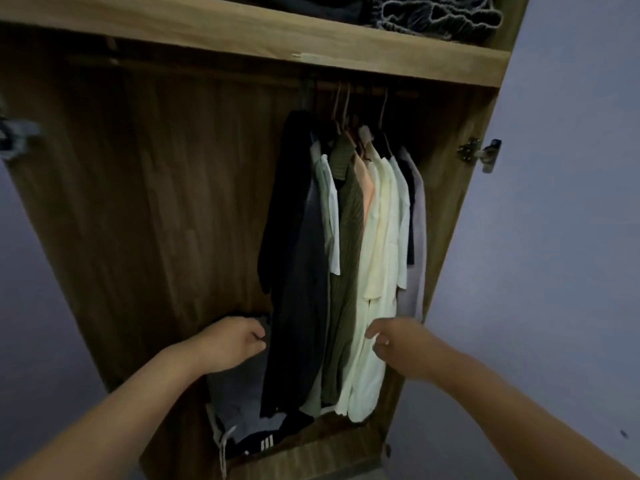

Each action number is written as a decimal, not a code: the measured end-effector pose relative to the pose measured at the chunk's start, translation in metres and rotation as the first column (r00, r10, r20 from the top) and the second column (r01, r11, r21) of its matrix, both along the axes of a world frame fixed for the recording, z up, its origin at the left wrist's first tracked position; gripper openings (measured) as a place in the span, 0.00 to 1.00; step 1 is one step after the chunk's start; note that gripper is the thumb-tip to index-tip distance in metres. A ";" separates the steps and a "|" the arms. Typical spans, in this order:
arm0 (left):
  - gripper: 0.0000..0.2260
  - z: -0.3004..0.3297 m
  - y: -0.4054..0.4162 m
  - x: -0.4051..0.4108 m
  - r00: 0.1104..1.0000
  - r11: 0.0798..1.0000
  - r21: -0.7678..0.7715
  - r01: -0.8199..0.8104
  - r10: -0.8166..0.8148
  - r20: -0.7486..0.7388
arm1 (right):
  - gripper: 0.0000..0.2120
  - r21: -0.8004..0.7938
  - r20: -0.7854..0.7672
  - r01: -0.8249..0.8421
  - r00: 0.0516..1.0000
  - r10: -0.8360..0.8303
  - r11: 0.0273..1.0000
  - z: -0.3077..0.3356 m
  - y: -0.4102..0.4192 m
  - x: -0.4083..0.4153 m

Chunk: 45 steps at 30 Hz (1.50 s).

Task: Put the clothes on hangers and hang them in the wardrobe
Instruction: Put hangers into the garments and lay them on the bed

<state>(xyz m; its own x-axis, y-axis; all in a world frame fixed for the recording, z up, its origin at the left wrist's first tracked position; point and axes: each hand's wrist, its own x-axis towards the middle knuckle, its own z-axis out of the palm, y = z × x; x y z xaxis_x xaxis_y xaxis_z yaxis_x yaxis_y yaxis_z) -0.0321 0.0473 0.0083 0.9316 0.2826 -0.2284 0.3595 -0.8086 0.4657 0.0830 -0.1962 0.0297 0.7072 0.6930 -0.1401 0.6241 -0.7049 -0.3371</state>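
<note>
Several garments hang on hangers from the rail (398, 93) on the right side of the wooden wardrobe (156, 202): a black coat (294, 271), a white top, an olive ribbed shirt (346, 254), a peach one, a cream shirt (375, 271) and pale ones behind. My left hand (235, 344) is low at the black coat's left edge, its fingers curled and pinching the dark fabric. My right hand (391, 344) is beside the cream shirt's lower part, fingers loosely curled, fingertips touching the cloth and holding nothing.
A heap of grey and black clothes (242, 410) lies on the wardrobe floor under my left hand. Folded dark clothes (433, 12) sit on the top shelf. The left half of the rail is bare. A door hinge (479, 154) sticks out at the right side panel.
</note>
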 end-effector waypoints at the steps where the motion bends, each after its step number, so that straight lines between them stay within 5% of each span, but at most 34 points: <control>1: 0.16 0.004 0.010 0.010 0.999 1.000 -0.021 -0.015 0.016 0.050 | 0.15 0.065 0.007 0.006 1.000 -0.006 0.998 0.007 0.014 0.007; 6: 0.16 0.032 0.057 0.066 0.957 0.998 -0.069 -0.013 0.032 0.289 | 0.18 0.468 -0.074 0.112 0.993 -0.087 0.876 0.053 0.094 0.042; 11: 0.18 0.067 0.098 0.125 0.910 0.991 -0.118 0.055 -0.001 0.415 | 0.23 0.699 -0.092 0.194 0.979 -0.183 0.688 0.105 0.171 0.082; 16: 0.23 0.097 0.122 0.173 0.859 0.962 -0.236 0.139 0.001 0.511 | 0.16 0.719 -0.347 0.379 0.922 -0.171 0.583 0.116 0.236 0.129; 20: 0.22 0.106 0.130 0.197 0.824 0.881 -0.429 0.201 0.085 0.560 | 0.22 0.712 -0.586 0.520 0.810 -0.009 0.471 0.120 0.267 0.144; 27: 0.22 0.108 0.141 0.210 0.768 0.863 -0.462 0.205 0.151 0.622 | 0.37 0.748 -0.627 0.541 0.767 0.139 0.384 0.124 0.298 0.155; 37: 0.22 0.146 0.142 0.200 0.573 0.905 -0.289 0.312 0.064 0.817 | 0.40 0.774 -0.599 0.620 0.654 0.462 0.126 0.160 0.281 0.158; 45: 0.17 0.160 0.131 0.182 0.401 0.927 -0.315 0.201 0.216 0.890 | 0.31 0.846 -0.518 0.484 0.644 0.563 0.224 0.147 0.214 0.125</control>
<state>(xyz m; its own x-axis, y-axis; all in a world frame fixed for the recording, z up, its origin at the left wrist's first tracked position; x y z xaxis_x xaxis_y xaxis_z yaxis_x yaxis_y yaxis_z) 0.1502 0.1780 0.1685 0.6345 0.3933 0.6654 -0.4348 -0.5300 0.7280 0.2085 0.0178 0.1770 0.7081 0.6647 0.2383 -0.1388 0.4619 -0.8760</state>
